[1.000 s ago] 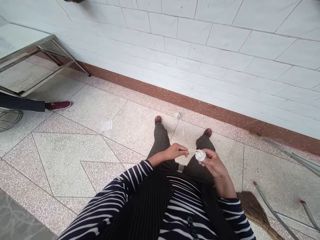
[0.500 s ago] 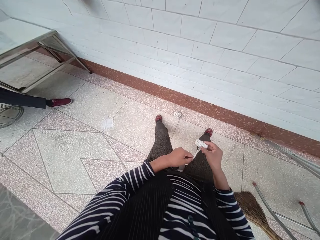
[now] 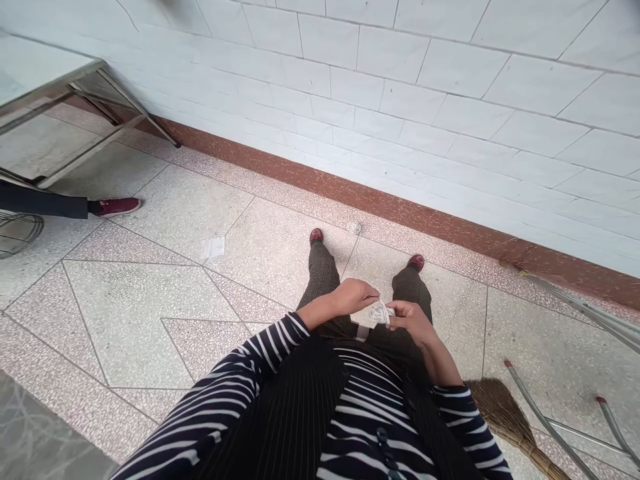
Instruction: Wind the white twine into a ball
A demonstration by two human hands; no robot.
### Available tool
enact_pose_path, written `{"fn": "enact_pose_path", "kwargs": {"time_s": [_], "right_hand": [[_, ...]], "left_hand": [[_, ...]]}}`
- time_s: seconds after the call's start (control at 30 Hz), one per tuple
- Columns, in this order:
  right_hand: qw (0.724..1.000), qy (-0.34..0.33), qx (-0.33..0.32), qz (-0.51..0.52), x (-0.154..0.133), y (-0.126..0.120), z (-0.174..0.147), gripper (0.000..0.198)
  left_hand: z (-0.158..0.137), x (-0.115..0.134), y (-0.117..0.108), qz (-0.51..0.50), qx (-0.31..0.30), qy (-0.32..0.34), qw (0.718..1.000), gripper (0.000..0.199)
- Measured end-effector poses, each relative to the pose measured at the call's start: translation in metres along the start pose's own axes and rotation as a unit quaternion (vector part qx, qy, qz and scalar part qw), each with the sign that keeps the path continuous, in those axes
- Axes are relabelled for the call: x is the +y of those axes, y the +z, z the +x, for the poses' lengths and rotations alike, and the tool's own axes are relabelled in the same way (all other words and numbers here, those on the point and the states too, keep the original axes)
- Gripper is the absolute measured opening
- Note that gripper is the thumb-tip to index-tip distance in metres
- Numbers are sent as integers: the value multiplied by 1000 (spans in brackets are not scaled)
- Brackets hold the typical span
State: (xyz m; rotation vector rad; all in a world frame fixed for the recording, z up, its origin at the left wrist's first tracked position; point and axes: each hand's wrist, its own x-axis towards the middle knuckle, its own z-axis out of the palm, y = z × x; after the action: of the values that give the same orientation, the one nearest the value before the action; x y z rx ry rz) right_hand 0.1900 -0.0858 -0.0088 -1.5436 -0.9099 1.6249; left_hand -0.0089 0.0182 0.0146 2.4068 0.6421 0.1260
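A small bundle of white cord (image 3: 381, 314) is gripped between the fingertips of my right hand (image 3: 413, 322), in front of my lap. Close beside it, my left hand (image 3: 354, 296) is closed in a pinch on a strand of the cord at the bundle's upper left. The bundle looks wound, with several loops showing, and part of it is hidden by the right fingers. On the floor near the wall lies a ball of white cord (image 3: 355, 228), with a thin strand trailing from it toward me.
A metal-framed table (image 3: 107, 127) stands at the left, where another person's leg and red shoe (image 3: 120, 207) show. White paper (image 3: 214, 247) lies on the floor. A straw broom (image 3: 500, 410) and metal legs with red tips (image 3: 535, 400) are at lower right. The tiled wall (image 3: 400, 107) rises ahead.
My right hand has moved left and slightly down with the cord bundle, turning it. My left hand has risen a little, so both hands are now closer together.
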Motion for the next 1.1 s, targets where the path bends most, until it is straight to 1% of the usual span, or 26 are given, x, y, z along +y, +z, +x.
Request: {"fn": "enact_pose_path", "kwargs": {"time_s": [0.1,0.17,0.3,0.37,0.5,0.67,0.8,0.87,0.9,0.97,1.03,1.1], "right_hand": [[999,-7,5,33,-5,3,-6,49],[998,-16,18,56,-10,7,-9,49],[986,-61,89,123,-28,15,-10,45],[979,-80,121,146,-37,20,-9,43],[974,-84,137,162,-44,27,-8,41],[972,-76,144,170,-37,31,-12,41],[968,-78,151,185,-32,30,-12,43],[962,-81,164,203,-29,27,-9,42],[959,-86,174,208,-27,24,-6,41],[953,-107,211,189,-23,18,2,39],[950,-130,254,126,-18,11,11,42],[947,-140,282,61,-13,6,20,46]], "left_hand": [[1,-7,6,-29,-1,-16,999,30],[4,-11,10,-67,4,-35,997,31],[11,-17,17,-170,22,-87,981,27],[16,-19,20,-191,33,-105,975,27],[22,-25,23,-162,51,-129,977,29],[29,-29,28,-113,57,-156,980,30],[36,-24,36,-75,34,-173,981,28],[36,-18,39,-64,11,-184,981,22],[34,-14,40,-70,-1,-182,981,20],[27,-5,40,-107,-25,-162,981,26],[18,3,37,-144,-46,-126,980,34],[10,11,33,-139,-56,-90,985,34]]}}
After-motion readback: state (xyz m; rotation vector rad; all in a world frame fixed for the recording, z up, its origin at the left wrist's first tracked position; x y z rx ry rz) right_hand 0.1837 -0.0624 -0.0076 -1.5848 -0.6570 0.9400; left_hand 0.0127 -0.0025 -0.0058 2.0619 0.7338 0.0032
